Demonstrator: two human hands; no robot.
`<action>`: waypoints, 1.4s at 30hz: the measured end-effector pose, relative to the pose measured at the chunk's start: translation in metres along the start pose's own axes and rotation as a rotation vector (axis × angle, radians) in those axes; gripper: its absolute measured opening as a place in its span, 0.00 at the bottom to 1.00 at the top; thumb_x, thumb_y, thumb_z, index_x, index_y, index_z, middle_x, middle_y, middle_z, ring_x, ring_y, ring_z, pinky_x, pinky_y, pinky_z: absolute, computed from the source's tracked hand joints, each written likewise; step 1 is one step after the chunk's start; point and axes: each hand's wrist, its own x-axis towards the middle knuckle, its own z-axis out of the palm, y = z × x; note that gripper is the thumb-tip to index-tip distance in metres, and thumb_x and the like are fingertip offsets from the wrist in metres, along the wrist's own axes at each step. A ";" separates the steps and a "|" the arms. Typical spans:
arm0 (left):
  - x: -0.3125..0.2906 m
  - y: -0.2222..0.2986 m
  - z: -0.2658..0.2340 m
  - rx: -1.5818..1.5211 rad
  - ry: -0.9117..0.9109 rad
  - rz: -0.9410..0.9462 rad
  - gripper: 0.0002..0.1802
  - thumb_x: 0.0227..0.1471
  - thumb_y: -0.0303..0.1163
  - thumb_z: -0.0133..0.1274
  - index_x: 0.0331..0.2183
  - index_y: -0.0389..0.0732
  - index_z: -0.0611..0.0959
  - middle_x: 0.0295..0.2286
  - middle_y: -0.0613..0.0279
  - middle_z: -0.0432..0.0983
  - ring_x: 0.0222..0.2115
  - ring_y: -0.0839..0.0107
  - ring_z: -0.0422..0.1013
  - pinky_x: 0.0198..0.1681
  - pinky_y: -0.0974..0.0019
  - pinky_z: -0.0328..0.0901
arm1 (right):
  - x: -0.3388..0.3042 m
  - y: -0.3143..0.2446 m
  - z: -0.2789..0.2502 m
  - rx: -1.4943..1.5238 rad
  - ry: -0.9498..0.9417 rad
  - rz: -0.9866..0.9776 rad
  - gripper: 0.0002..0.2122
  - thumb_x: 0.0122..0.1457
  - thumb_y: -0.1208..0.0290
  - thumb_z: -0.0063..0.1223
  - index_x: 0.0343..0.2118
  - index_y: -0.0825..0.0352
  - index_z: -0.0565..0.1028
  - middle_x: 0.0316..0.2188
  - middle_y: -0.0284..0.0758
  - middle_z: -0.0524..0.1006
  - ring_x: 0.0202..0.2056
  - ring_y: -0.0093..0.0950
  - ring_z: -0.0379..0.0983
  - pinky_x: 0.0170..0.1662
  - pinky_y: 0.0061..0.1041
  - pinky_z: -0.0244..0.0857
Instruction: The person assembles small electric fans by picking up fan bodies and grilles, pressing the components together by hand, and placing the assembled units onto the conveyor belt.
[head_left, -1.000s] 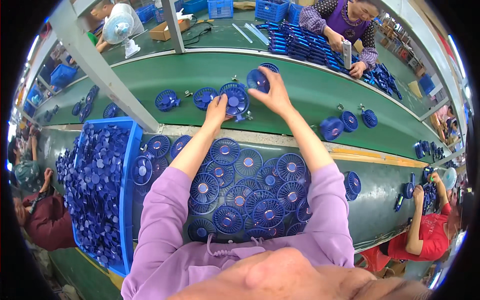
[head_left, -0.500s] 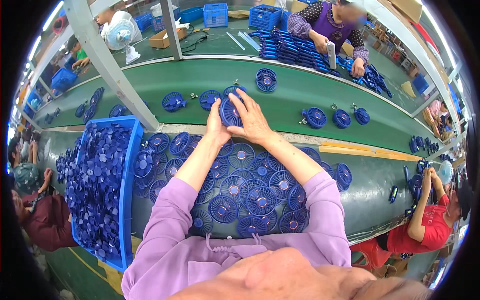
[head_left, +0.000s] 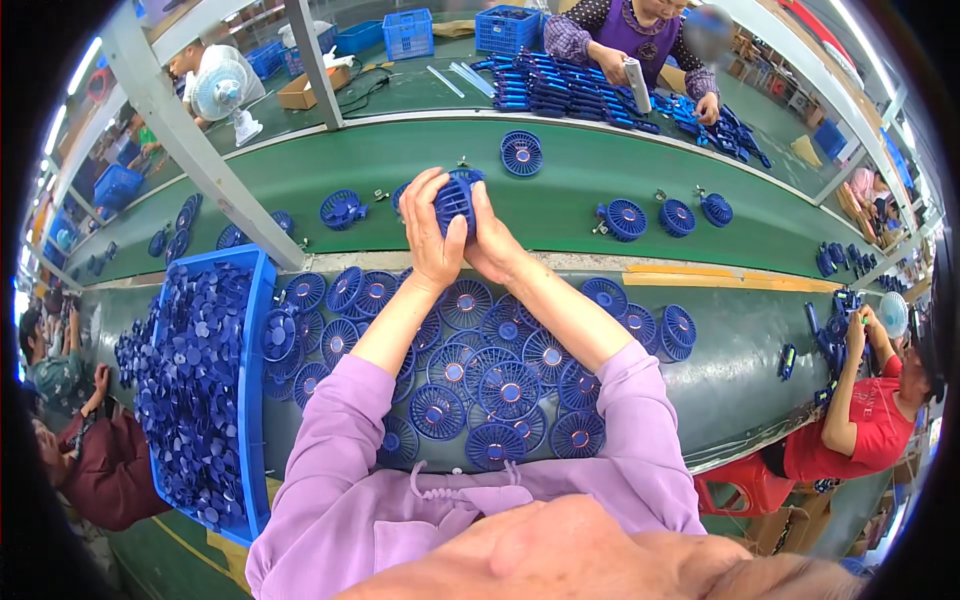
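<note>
Between my two hands is a blue fan head [head_left: 456,203], turned so that its slatted side shows. My left hand [head_left: 431,230] wraps its left side, the thumb lying across the front. My right hand [head_left: 490,238] cups it from the right and below. Both are closed on it, over the near edge of the green conveyor belt [head_left: 400,160]. Just behind my left fingers another fan head is mostly hidden. Below my forearms, many round blue fan grilles [head_left: 510,390] lie spread and overlapping on the dark worktable [head_left: 735,370].
At my left stands a blue crate [head_left: 256,390] heaped with blue fan blades [head_left: 195,370]. More fan heads [head_left: 521,153] sit on the belt. A grey metal post [head_left: 200,150] rises at the left. Across the belt a co-worker [head_left: 640,50] handles blue parts; another, in red [head_left: 860,430], sits at right.
The fan head has turned from showing its round face to showing its slatted side. My left hand has come round its front, and my right hand has slid lower on it.
</note>
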 end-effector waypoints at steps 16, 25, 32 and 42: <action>0.004 0.013 -0.013 -1.247 0.071 -1.336 0.25 0.61 0.51 0.37 0.46 0.41 0.75 0.42 0.59 0.75 0.42 0.65 0.73 0.47 0.61 0.68 | -0.020 -0.019 -0.008 -1.511 -0.008 -0.743 0.38 0.52 0.45 0.50 0.61 0.63 0.55 0.59 0.51 0.55 0.60 0.51 0.52 0.62 0.42 0.45; 0.012 0.066 0.007 -0.807 0.175 -1.038 0.26 0.64 0.43 0.35 0.57 0.39 0.61 0.52 0.60 0.60 0.50 0.71 0.59 0.56 0.66 0.53 | -0.025 -0.008 -0.007 -0.762 0.008 -0.589 0.33 0.63 0.47 0.37 0.61 0.70 0.52 0.58 0.47 0.58 0.61 0.37 0.53 0.61 0.30 0.48; -0.008 0.061 0.022 -0.626 0.133 -0.729 0.26 0.63 0.41 0.36 0.57 0.38 0.61 0.52 0.56 0.60 0.52 0.68 0.58 0.56 0.65 0.52 | -0.031 -0.002 -0.010 -0.666 0.099 -0.556 0.30 0.65 0.48 0.32 0.60 0.69 0.55 0.56 0.42 0.61 0.59 0.32 0.56 0.61 0.28 0.47; -0.011 0.052 0.010 -0.041 -0.062 -0.062 0.32 0.50 0.37 0.47 0.55 0.34 0.63 0.51 0.45 0.61 0.51 0.53 0.60 0.56 0.56 0.53 | -0.042 -0.012 -0.008 -0.079 0.071 0.024 0.34 0.59 0.34 0.28 0.55 0.61 0.64 0.47 0.33 0.70 0.48 0.26 0.67 0.49 0.32 0.65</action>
